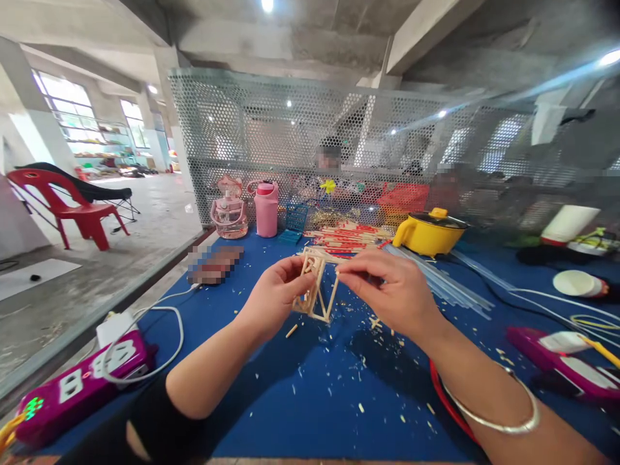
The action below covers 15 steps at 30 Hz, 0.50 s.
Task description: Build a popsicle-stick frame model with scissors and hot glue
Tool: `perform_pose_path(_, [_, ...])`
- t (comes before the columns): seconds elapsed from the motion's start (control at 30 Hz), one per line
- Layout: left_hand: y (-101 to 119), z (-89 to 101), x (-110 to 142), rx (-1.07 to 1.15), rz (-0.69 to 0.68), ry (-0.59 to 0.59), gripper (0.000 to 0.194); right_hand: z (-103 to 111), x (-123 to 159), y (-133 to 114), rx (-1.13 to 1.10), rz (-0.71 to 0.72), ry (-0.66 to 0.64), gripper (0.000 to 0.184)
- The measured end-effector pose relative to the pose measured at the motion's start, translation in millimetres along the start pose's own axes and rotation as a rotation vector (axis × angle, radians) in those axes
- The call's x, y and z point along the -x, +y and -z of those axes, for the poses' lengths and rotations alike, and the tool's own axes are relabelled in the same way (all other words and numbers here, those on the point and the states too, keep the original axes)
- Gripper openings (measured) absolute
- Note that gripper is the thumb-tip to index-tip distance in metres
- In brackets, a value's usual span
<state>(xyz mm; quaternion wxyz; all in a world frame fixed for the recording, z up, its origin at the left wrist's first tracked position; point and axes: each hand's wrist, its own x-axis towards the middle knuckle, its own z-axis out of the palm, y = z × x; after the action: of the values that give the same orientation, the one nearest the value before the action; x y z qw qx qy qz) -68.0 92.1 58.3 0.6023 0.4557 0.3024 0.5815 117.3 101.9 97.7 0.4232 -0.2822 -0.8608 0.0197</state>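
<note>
My left hand (271, 297) grips a small open frame (325, 318) built from thin wooden sticks, held above the blue table (285, 400). Thumb and fingers close round its left side. My right hand (400, 287) is pinched at the frame's upper right corner; whatever sits between those fingertips is too small to make out. Behind the hands lies a heap of red-tipped matchsticks (349, 237). A short loose stick (291, 330) rests on the table below the frame, and wood chips (375, 323) are scattered nearby.
A pink bottle (266, 210), a clear pink jug (228, 216) and a yellow pot (431, 234) stand along a perforated metal screen (271, 129). Clear plastic strips (450, 287) lie right. Purple power strips (87, 368) flank both sides, with cables. Beyond the screen sits a person.
</note>
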Motion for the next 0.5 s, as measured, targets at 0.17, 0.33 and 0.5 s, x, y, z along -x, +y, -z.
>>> perform_pose_path(0.17, [-3,-3.0,2,-0.024,-0.008,0.0,0.029,-18,-13,2,0.161,0.159,0.026,0.014])
perform_pose_path(0.33, [-2,-4.7,3,-0.049,0.016,0.003,0.027,-18,-18,2,0.3,0.206,-0.046,0.019])
perform_pose_path(0.5, [1,-5.1,4,-0.067,0.006,0.001,0.025,-12,-23,-5,0.495,0.284,-0.117,0.023])
